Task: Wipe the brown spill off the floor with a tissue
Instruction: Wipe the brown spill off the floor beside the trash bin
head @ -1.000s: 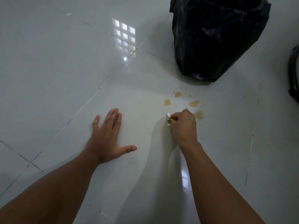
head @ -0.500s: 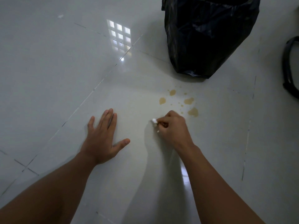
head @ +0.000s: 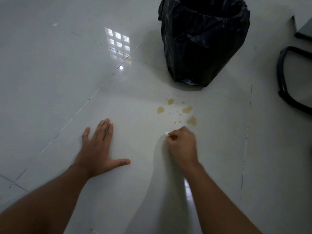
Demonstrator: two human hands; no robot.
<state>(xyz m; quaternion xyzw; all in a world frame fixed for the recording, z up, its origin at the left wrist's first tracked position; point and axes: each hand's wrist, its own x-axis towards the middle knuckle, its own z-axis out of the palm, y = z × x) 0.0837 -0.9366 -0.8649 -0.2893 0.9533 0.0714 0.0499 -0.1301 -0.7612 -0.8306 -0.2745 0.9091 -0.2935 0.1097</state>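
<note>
The brown spill (head: 191,120) is a scatter of tan blotches and small drops on the glossy white floor tiles, just beyond my right hand. My right hand (head: 182,146) is a closed fist pressed to the floor, gripping a small white tissue (head: 166,133) of which only a bit pokes out at the fingers. The fist sits a short way in front of the nearest blotch and does not cover it. My left hand (head: 99,149) lies flat on the floor to the left, fingers spread, holding nothing.
A bin lined with a black plastic bag (head: 202,41) stands on the floor right behind the spill. A black curved frame (head: 283,78) and a dark-edged object (head: 302,31) are at the right edge. Dark grout lines cross the tiles.
My right hand with the tissue has pulled back toward me, away from the blotches, uncovering the nearest one. My left hand stays planted. The view has shifted so more of the bin shows.
</note>
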